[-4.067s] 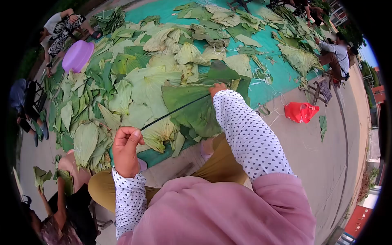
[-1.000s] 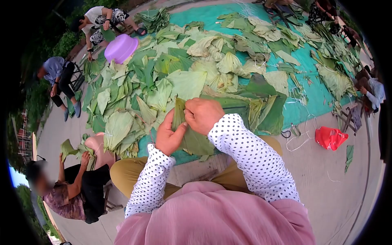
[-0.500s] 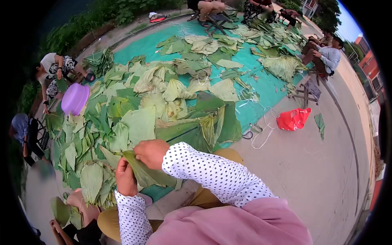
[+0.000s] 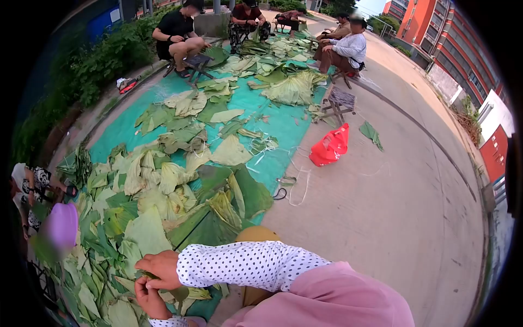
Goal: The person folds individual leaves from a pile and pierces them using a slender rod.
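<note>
My left hand (image 4: pixel 151 298) and my right hand (image 4: pixel 163 269) meet at the lower left, both closed on a folded green leaf (image 4: pixel 178 293). The right hand is just above the left, and together they hide much of the leaf's upper end. Beyond them a larger leaf bundle (image 4: pixel 215 215) lies on the pile, with a dark strip (image 4: pixel 194 229) across it. Pale and dark green leaves (image 4: pixel 147 231) are spread around and under my hands.
A teal sheet (image 4: pixel 122 128) lies under the leaves. A purple basin (image 4: pixel 64 224) is at the left. Right of the sheet are a red bag (image 4: pixel 330 146), a folding stool (image 4: pixel 339 103) and a loose leaf (image 4: pixel 371 134). Several people sit around, one in a white top (image 4: pixel 351 48).
The view has swung toward the right and farther ahead, so the pile and basin appear lower left. Both hands remain on the leaf. Earlier, they were apart with the dark strip stretched between them.
</note>
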Demonstrator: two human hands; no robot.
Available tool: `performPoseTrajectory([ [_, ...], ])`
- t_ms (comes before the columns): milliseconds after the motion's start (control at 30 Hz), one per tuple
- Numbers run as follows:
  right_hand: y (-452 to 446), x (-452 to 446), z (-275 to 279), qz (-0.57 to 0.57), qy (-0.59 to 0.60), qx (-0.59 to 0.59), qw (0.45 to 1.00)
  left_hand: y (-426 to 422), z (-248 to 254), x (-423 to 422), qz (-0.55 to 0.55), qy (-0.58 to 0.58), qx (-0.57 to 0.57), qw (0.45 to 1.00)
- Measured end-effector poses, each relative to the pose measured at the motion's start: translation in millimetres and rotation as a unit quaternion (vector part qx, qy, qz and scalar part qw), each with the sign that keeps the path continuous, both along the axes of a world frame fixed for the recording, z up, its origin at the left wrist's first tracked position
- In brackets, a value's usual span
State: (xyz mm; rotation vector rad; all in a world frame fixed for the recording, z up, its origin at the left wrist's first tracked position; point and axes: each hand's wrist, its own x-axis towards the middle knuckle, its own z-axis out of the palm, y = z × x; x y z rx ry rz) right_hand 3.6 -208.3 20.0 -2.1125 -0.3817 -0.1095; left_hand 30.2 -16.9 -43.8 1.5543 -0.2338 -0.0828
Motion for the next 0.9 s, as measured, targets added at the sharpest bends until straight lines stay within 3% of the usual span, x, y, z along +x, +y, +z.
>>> performPoseTrajectory([
  [67, 1, 3, -10, -0.018, -0.008, -0.041, 0.999, -18, 26, -7, 0.002, 0.053, 0.013, 0.998],
  [200, -17, 9, -29, -0.085, -0.027, -0.030, 0.996, -20, 36, -12, 0.016, 0.037, 0.044, 0.998],
  [300, -32, 11, -32, -0.100, 0.093, -0.042, 0.990, -25, 43, -19, 0.005, 0.038, 0.044, 0.998],
  [500, -66, 30, -84, -0.133, 0.208, -0.102, 0.964, -26, 40, -29, 0.018, 0.050, 0.016, 0.998],
  [633, -104, 38, -130, -0.207, 0.250, -0.187, 0.927, -23, 45, -47, 0.026, 0.053, -0.010, 0.998],
  [833, -152, 38, -171, -0.305, 0.373, -0.325, 0.814, -3, 51, -74, -0.024, 0.042, -0.032, 0.998],
  [900, -148, 38, -173, -0.335, 0.329, -0.342, 0.814, 3, 49, -79, -0.022, 0.049, -0.031, 0.998],
])
